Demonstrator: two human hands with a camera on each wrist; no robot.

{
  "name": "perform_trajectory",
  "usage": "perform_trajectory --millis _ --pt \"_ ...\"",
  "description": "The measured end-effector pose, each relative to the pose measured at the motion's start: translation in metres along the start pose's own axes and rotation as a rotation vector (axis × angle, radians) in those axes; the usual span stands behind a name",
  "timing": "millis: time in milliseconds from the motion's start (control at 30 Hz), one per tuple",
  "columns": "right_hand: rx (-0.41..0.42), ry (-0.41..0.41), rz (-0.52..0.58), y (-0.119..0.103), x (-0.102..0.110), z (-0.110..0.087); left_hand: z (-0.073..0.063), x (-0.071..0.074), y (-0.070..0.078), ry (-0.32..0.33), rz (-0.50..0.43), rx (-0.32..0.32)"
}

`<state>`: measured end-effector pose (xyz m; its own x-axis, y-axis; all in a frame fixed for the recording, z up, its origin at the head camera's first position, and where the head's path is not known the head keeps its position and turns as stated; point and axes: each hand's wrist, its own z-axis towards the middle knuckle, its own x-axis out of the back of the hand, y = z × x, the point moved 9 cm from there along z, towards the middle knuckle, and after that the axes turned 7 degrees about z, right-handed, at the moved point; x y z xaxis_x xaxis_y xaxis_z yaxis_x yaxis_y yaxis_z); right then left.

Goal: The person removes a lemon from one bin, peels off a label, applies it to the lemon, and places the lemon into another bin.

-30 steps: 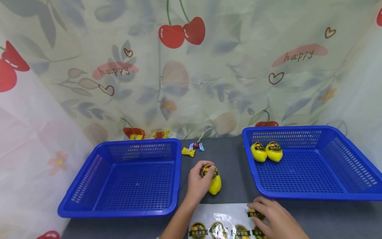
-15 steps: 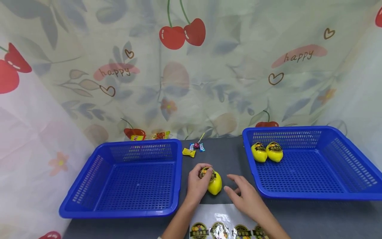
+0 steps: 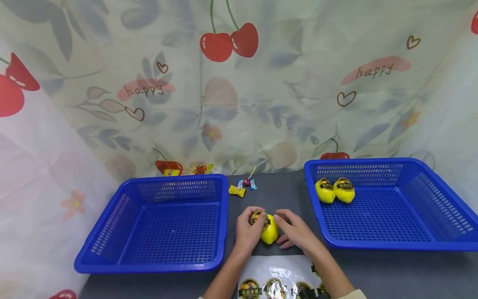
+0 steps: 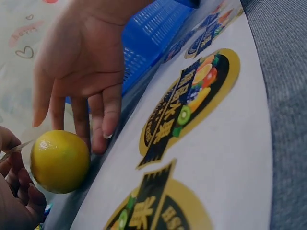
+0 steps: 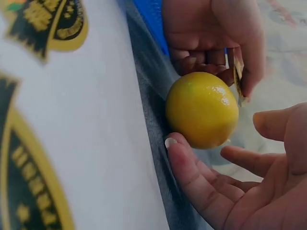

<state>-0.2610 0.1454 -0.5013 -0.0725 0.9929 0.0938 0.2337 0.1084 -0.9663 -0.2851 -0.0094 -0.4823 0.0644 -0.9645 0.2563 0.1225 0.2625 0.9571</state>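
Observation:
A yellow lemon [image 3: 270,233] lies on the dark table between the two hands. My left hand [image 3: 246,233] pinches a round black-and-gold fruit sticker [image 3: 256,219] between thumb and fingers, at the lemon's left side. In the right wrist view that sticker [image 5: 238,81] shows edge-on, beside the lemon [image 5: 201,110]. To the right of the fruit is my right hand [image 3: 296,233], its fingers extended and loosely spread around that side. Whether its fingertips touch the lemon I cannot tell. Below both hands lies a white sheet [image 3: 274,265] with several similar stickers.
A blue basket [image 3: 149,265] stands on the left. Another blue basket [image 3: 373,244] on the right holds two stickered lemons [image 3: 344,191]. Behind the hands lie a yellow wrapped candy [image 3: 237,191] and a lollipop [image 3: 246,182]. A patterned curtain [image 3: 269,83] closes the back.
My right hand has left the sticker sheet and moved up and left to the lemon's right side. The left hand has stayed at the lemon with the sticker.

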Motion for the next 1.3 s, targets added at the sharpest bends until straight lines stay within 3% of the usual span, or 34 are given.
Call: perform_trajectory --millis 400,800,1000,1167,1300 --pt "0.080 0.056 -0.053 0.002 -0.005 0.001 -0.001 -0.005 -0.004 0.008 -0.013 -0.006" --pt "0.082 0.067 -0.097 -0.003 -0.010 0.002 -0.001 -0.005 -0.004 0.012 0.005 0.008" --pt "0.065 0.069 -0.086 0.000 -0.008 0.004 0.000 -0.006 -0.006 -0.034 0.023 0.031" --pt "0.037 0.050 -0.015 0.004 -0.007 0.006 0.003 -0.006 -0.008 -0.086 0.052 0.024" --pt "0.019 0.034 0.035 0.008 -0.006 0.007 0.004 -0.006 -0.009 -0.132 0.023 0.030"
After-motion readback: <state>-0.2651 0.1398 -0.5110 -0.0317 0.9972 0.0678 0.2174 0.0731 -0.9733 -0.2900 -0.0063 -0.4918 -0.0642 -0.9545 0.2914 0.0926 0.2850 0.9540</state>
